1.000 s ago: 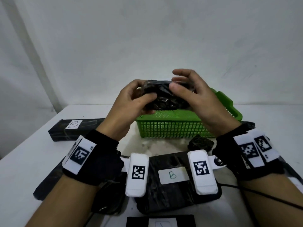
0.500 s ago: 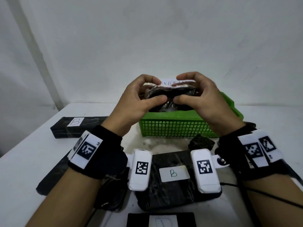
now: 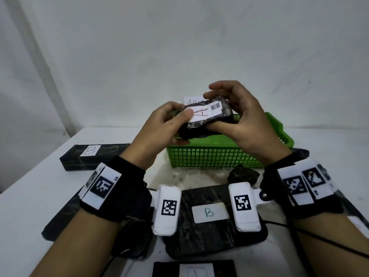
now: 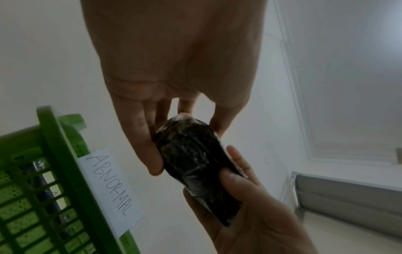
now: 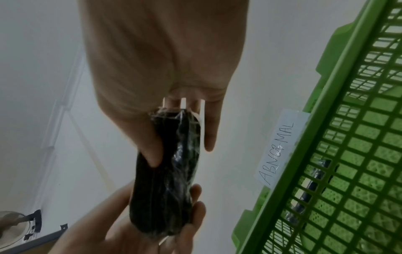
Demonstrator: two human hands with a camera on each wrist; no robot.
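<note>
Both hands hold a black plastic-wrapped package [image 3: 205,118] in the air above the green basket [image 3: 215,156]. Its upturned face carries a white label marked "A" and a barcode. My left hand [image 3: 169,120] grips its left end, thumb on the label. My right hand [image 3: 235,114] grips the right end, thumb beneath and fingers curled over the top. In the left wrist view the package [image 4: 195,165] sits between the fingers of both hands. The right wrist view shows the same package [image 5: 169,180] pinched by thumb and fingers. The basket [image 5: 339,154] bears a tag reading "ABNORMAL".
On the white table lie black wrapped blocks: one labelled "B" [image 3: 209,220] under my wrists, another "B" [image 3: 93,156] at far left, a labelled one [image 3: 195,268] at the front edge. A small black lump [image 3: 242,174] sits before the basket. A cable [image 3: 319,236] runs right.
The hands have turned the package over, so the white "A" label with barcode now faces up. It stays held above the basket.
</note>
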